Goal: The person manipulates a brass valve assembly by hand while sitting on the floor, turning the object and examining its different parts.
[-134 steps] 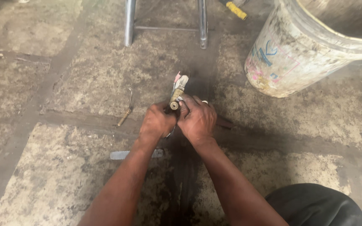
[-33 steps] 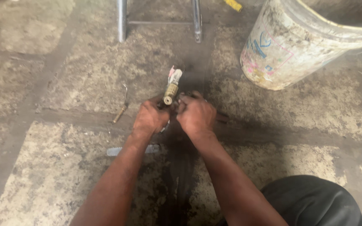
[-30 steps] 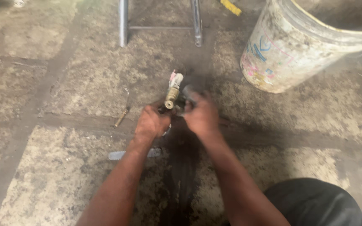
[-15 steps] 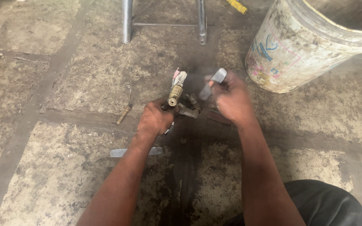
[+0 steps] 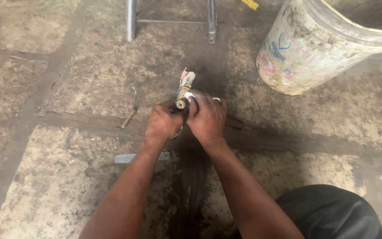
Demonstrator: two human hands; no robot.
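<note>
- Head view: the left hand [image 5: 163,125] is closed around the lower end of a small brass-coloured metal fitting [image 5: 183,93], holding it just above the stained grey stone floor [image 5: 67,177]
- The right hand [image 5: 208,118] is curled shut on the same fitting from the other side, fingertips pressed to a strip of white tape [image 5: 190,95] at its open round end
- The fitting tilts away from the person, with a pale pink-and-white tip at its far end
- A thin bent metal hook with a brass end [image 5: 130,108] lies near the left hand
- A flat grey metal blade [image 5: 133,157] lies under the left forearm
- A dirty white plastic bucket [image 5: 315,48] stands well apart at upper right
- Two shiny metal legs [image 5: 131,20] stand at the top
</note>
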